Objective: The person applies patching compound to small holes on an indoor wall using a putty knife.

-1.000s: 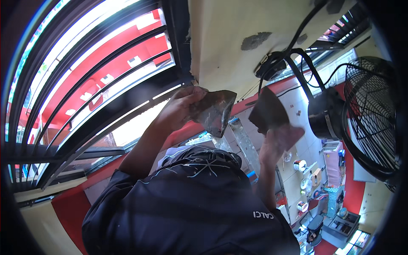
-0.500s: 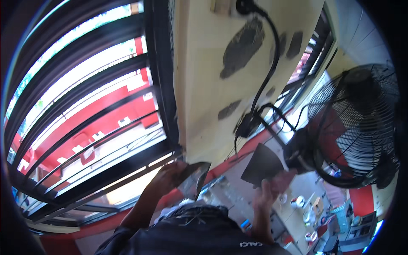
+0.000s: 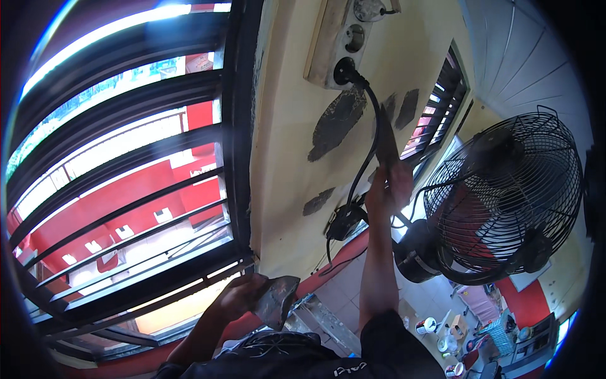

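My left hand (image 3: 240,294) holds a smeared flat plate, like a scraper blade (image 3: 278,302), low near the window frame's corner. My right hand (image 3: 391,186) is raised to the cream wall (image 3: 290,177), gripping a dark flat scraper (image 3: 385,139) seen nearly edge-on, beside a black cable (image 3: 372,129) and among dark grey patches (image 3: 336,123). Whether its blade touches the wall I cannot tell.
A wall fan (image 3: 502,202) hangs just right of my right arm. A socket board (image 3: 328,44) with plugs is above. Barred windows (image 3: 113,151) fill the left. Far below are a ladder (image 3: 325,322) and cans (image 3: 426,325) on a worktop.
My right hand has risen from low beside the fan up to the wall patches, turning the scraper edge-on. My left hand stays low with its blade. The view has shifted toward the socket board.
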A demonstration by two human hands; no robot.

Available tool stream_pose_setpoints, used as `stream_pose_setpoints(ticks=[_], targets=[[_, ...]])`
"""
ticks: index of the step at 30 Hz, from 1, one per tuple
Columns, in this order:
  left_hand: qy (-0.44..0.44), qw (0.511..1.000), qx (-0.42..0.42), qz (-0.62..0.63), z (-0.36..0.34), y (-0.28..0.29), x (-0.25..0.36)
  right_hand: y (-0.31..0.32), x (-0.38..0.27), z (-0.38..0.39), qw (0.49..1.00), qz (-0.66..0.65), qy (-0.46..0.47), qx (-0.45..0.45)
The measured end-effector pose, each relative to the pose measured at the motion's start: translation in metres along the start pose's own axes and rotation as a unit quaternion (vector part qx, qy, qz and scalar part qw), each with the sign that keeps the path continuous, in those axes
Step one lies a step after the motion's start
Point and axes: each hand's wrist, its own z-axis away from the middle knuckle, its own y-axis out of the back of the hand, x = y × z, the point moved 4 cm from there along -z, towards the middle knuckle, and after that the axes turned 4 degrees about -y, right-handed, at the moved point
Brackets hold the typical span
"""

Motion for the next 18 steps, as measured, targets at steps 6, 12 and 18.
stream_pose_setpoints(ticks=[6, 12, 18], targets=[[-0.027, 0.990, 0.039, -0.132, 0.022, 0.020, 0.011, -0.042, 0.000, -0.025, 0.986, -0.138, 0.076, 0.045], [-0.027, 0.973, 0.082, -0.213, 0.033, 0.009, 0.030, -0.053, 0.009, -0.032, 0.978, -0.198, 0.048, -0.046], [-0.016, 0.974, 0.054, -0.219, 0.023, 0.022, 0.021, -0.055, 0.015, -0.023, 0.979, -0.199, 0.014, -0.046]])
